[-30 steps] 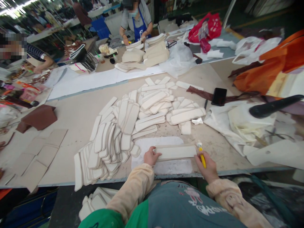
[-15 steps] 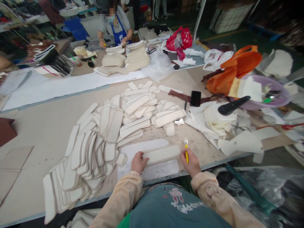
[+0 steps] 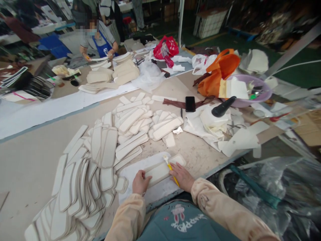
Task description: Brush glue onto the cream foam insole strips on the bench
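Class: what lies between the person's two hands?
Head view: a cream strip on a white sheet; left hand touches its end, right hand, holding a yellow brush, rests on it.

The one camera is riding on the person's head, looking forward and down across the table (image 3: 30, 160). It is sitting nearest the left hand (image 3: 140, 182) on a strip (image 3: 156, 173) and the right hand (image 3: 182, 176) gripping a brush (image 3: 172, 170), while a co-worker (image 3: 102, 47) is showing far off, top left.
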A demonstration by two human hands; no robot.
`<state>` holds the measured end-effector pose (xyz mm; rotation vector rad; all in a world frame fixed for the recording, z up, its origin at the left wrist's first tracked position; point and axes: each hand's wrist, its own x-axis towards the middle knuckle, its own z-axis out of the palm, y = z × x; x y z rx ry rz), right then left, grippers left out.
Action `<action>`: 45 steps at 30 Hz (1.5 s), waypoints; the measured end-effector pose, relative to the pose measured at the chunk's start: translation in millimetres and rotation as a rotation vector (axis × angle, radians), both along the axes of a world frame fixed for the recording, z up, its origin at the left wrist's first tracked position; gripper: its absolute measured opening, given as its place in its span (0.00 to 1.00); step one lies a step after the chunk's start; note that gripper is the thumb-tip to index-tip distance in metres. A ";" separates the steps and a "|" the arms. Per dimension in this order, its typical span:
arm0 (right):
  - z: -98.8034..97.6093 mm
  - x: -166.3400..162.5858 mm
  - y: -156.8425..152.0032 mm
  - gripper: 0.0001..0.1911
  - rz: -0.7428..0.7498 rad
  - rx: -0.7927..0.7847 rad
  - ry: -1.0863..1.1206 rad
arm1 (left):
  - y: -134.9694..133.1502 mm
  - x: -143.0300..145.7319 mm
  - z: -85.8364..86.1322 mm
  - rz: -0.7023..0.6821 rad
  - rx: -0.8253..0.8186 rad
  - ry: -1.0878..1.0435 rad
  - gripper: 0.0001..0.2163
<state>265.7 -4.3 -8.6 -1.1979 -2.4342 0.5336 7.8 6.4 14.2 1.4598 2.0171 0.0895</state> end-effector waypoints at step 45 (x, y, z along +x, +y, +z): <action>204.2 -32.0 75.7 0.19 -0.590 -0.354 1.124 | 106.9 108.5 254.7 0.401 0.435 -1.564 0.14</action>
